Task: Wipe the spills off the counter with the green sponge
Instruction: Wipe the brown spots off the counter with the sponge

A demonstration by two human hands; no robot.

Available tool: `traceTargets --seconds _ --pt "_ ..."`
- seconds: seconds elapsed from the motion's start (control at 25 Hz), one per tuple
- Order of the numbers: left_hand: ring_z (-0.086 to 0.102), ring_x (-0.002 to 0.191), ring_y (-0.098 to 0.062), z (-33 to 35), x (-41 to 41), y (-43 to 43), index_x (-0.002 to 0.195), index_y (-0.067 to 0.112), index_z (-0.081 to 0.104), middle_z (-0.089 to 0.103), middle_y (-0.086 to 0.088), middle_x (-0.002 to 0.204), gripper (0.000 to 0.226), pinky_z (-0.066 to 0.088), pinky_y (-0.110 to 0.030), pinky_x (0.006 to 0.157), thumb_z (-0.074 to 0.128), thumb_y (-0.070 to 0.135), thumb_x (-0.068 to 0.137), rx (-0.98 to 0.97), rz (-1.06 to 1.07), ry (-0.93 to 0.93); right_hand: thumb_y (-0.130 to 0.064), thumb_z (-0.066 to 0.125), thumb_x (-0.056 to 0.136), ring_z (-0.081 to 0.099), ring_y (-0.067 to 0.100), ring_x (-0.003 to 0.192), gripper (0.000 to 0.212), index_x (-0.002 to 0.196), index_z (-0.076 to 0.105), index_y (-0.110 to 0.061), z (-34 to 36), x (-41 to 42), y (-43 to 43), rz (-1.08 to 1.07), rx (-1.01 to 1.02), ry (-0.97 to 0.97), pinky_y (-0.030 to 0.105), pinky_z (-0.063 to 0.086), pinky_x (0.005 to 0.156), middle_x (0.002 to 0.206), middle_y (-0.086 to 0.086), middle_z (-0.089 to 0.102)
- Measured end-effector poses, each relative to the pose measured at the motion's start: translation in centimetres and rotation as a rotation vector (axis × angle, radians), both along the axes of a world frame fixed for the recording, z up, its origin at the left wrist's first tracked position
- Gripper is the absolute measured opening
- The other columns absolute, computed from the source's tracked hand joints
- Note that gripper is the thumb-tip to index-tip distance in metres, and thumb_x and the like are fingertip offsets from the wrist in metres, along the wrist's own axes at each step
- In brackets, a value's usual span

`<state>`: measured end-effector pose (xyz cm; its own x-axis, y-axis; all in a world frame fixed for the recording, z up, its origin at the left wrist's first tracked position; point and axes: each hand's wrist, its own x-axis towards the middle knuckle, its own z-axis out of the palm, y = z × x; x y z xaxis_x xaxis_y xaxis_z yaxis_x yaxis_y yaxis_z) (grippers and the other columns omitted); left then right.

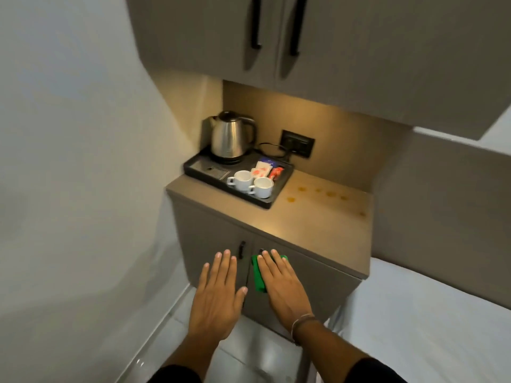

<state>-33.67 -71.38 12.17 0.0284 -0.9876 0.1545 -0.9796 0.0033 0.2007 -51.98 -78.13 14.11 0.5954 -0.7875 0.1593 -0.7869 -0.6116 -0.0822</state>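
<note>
Nearest, two bare hands extend palm-down in front of the lower cabinet doors. Left hand (pixel 218 291): flat, fingers spread and straight, holding nothing. Right hand (pixel 282 286): also flat, fingers extended over a green sponge (pixel 259 277), a soft rectangular pad pressed under the palm, its long edge showing beside the thumb; a thin string bracelet (pixel 302 322) circles the wrist. The sponge is held below the counter's edge, before the doors, apart from the stains. Lower cabinet (pixel 318 277): matte grey-brown fronts with short black bar handles. Counter (pixel 304 225): smooth, flat, tan, lit warmly from above. Spills (pixel 318 193): several small round amber blots scattered across the right half of the surface. Tray (pixel 201 175): black, rectangular, raised rim, on the left half; it carries two white ceramic cups (pixel 251 183) side by side, paper sachets (pixel 265 168), and a polished steel kettle (pixel 231 136) on its base. Behind, a black wall socket (pixel 297 143) with a cord.
</note>
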Motion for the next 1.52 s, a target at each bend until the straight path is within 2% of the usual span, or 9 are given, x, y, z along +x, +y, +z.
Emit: traceTargets --seconds 0.2,0.36,0.56,0.64,0.84,1.12,1.28,1.36,1.52 --pt "0.001 0.161 -0.029 0.4 -6.5 -12.4 0.165 0.011 0.008 0.01 -0.013 0.176 0.075 0.009 -0.054 0.131 0.03 0.052 0.107 0.039 -0.203 -0.021 0.002 0.077 0.084 0.021 0.035 0.156 0.092 0.16 0.027 -0.009 0.4 -8.8 -7.5 -0.235 0.049 0.015 0.049 0.02 0.126 0.167 0.014 0.031" --pt "0.001 0.161 -0.029 0.0 -9.1 -20.3 0.165 0.012 0.01 0.009 -0.012 0.176 0.073 0.006 -0.055 0.13 0.036 0.051 0.109 0.073 -0.342 -0.013 -0.012 0.068 0.097 0.002 0.026 0.159 0.09 0.163 0.008 -0.018 -0.3 -13.2 -12.6 -0.358 0.105 0.011 0.041 0.003 0.127 0.173 0.005 0.009" --pt "0.001 0.161 -0.029 -1.9 -9.8 -27.5 0.166 0.014 0.008 0.009 -0.011 0.176 0.072 0.005 -0.054 0.13 0.033 0.052 0.109 0.131 -0.426 -0.023 -0.021 0.063 0.1 0.002 0.025 0.16 0.086 0.163 0.004 -0.021 -0.8 -15.6 -17.1 -0.505 0.195 -0.04 0.042 0.002 0.126 0.169 -0.002 -0.002" --pt "0.0 0.161 -0.03 -3.1 -9.6 -29.6 0.166 0.014 0.008 0.009 -0.01 0.177 0.072 0.006 -0.055 0.13 0.031 0.053 0.109 0.154 -0.446 -0.024 -0.021 0.061 0.101 0.001 0.024 0.159 0.083 0.163 0.005 -0.021 -1.0 -16.1 -19.1 -0.548 0.234 -0.049 0.041 0.002 0.125 0.172 0.0 0.003" --pt "-0.002 0.161 -0.029 -4.8 -10.8 -31.6 0.165 0.016 0.007 0.008 -0.009 0.177 0.073 0.004 -0.058 0.13 0.027 0.056 0.107 0.185 -0.454 0.027 -0.019 0.061 0.101 -0.009 0.014 0.15 0.083 0.163 0.006 -0.023 -1.3 -16.5 -22.5 -0.555 0.261 -0.071 0.041 0.003 0.125 0.171 -0.003 0.004" --pt "-0.004 0.161 -0.027 -5.6 -11.3 -32.0 0.166 0.019 0.005 0.006 -0.007 0.177 0.076 0.002 -0.06 0.129 0.025 0.059 0.105 0.188 -0.42 0.055 -0.025 0.055 0.101 -0.005 0.02 0.159 0.082 0.163 0.001 -0.024 -2.3 -17.3 -24.4 -0.443 0.335 0.009 0.044 -0.001 0.129 0.166 -0.008 -0.009" --pt "-0.009 0.16 -0.024 -6.0 -11.5 -32.0 0.166 0.022 0.003 0.002 -0.005 0.177 0.076 0.001 -0.063 0.128 0.024 0.061 0.104 0.176 -0.41 0.046 -0.065 0.037 0.093 -0.011 0.015 0.158 0.087 0.164 0.002 -0.029 -3.4 -18.2 -24.5 -0.421 0.355 -0.07 0.044 -0.006 0.128 0.168 -0.013 -0.007" --pt "-0.01 0.16 -0.023 -6.3 -11.5 -32.0 0.166 0.022 0.003 0.001 -0.004 0.177 0.076 0.0 -0.063 0.128 0.024 0.062 0.104 0.173 -0.395 0.053 -0.072 0.032 0.099 -0.008 0.014 0.158 0.081 0.163 0.006 -0.031 -4.1 -17.3 -24.4 -0.492 0.309 -0.12 0.044 -0.006 0.128 0.167 -0.014 -0.002" --pt "-0.007 0.16 -0.023 -6.7 -11.6 -31.9 0.166 0.023 0.007 0.005 -0.004 0.177 0.074 0.003 -0.064 0.128 0.026 0.061 0.105 0.15 -0.382 0.052 -0.046 0.036 0.108 0.003 0.017 0.159 0.062 0.163 0.013 -0.03 -5.3 -16.7 -23.5 -0.492 0.245 -0.123 0.053 0.007 0.129 0.171 -0.008 0.013"
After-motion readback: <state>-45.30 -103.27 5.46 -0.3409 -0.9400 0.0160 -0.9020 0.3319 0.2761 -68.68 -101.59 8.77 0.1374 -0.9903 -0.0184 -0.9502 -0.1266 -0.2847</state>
